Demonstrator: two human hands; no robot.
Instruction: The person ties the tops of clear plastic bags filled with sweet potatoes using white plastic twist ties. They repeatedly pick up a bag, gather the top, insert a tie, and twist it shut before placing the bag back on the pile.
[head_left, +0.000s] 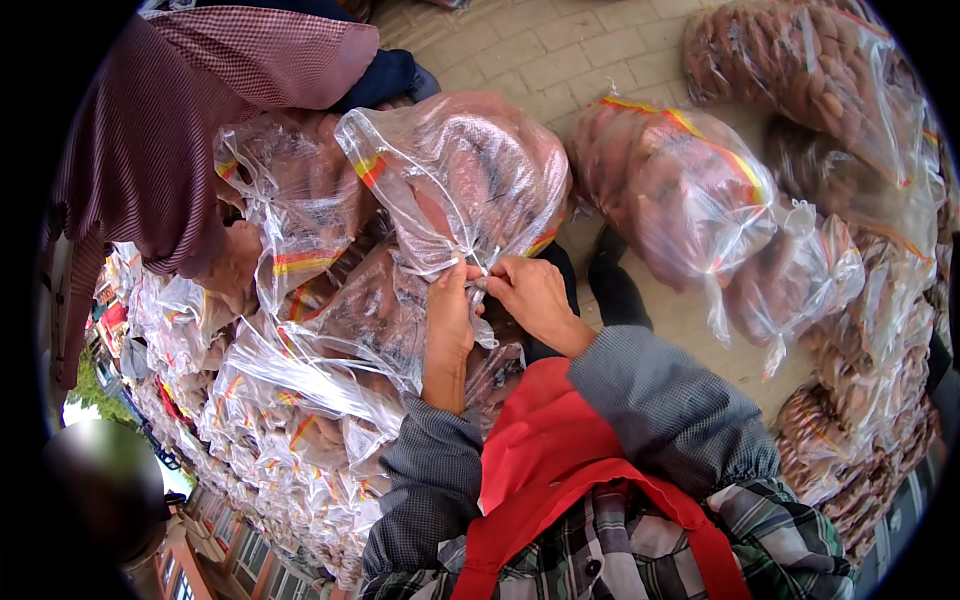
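Observation:
A clear woven plastic sack (487, 172), filled with what look like sweet potatoes, lies in front of me with its gathered neck towards me. My left hand (451, 304) pinches the neck, thumb along it, where a white plastic string (435, 180) is wrapped. From the other side, my right hand (531, 294) grips the string close to the left fingertips. The bunched sack mouth (484, 331) pokes out below the hands. Fingers partly hide the knot area. Left of my left wrist, a bundle of white plastic strings (307, 375) lies over other filled sacks.
A co-worker in a striped sleeve (161, 142) has a hand (234, 259) beside another sack (307, 187) at left. Tied sacks (667, 180) rest on the paved floor (517, 49) at right. A large pile of sacks (277, 457) stretches away at lower left.

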